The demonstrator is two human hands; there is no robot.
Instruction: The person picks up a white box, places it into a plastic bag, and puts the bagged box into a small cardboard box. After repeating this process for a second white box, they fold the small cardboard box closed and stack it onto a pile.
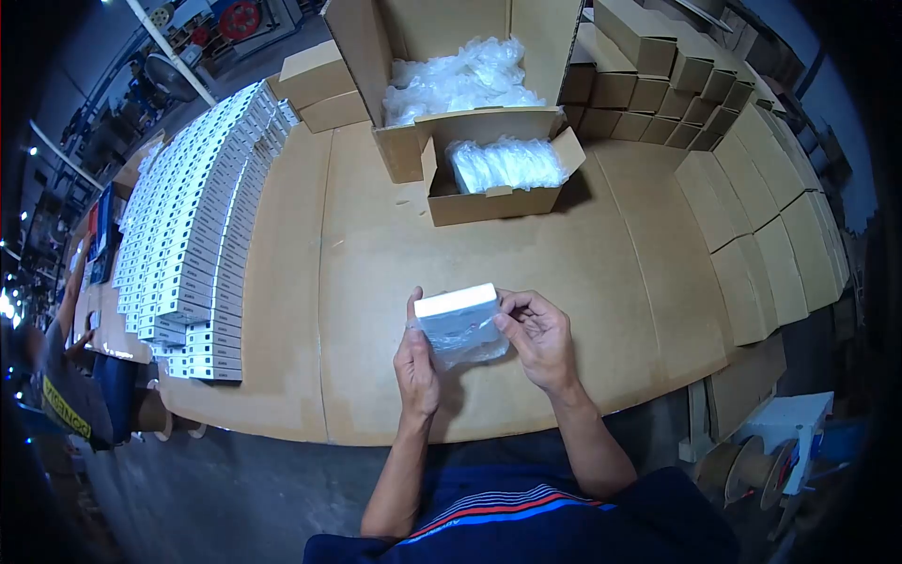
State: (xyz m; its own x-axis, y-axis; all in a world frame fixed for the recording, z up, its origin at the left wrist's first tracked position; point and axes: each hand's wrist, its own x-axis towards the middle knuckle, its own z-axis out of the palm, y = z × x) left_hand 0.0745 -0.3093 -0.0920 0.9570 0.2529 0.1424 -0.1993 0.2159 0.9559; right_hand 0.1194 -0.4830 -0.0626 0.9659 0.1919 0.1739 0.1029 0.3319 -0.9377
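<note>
A small white box (457,301) is partly inside a clear plastic bag (470,350), its white end showing at the top. My left hand (416,365) grips the box and bag along the left side, thumb in front. At the upper right corner, my right hand (540,338) pinches the bag between thumb and fingers. Both hands are above the table's front half. Beyond them stands an open cardboard box (493,207) with a row of plastic-wrapped items (507,164) in it.
Stacked white boxes (202,226) cover the table's left side. A large carton (399,160) of clear plastic bags (460,80) stands at the back. Brown cardboard boxes (761,221) are piled along the right. Another person (70,376) is at the far left. The cardboard-covered table (376,254) ends near my forearms.
</note>
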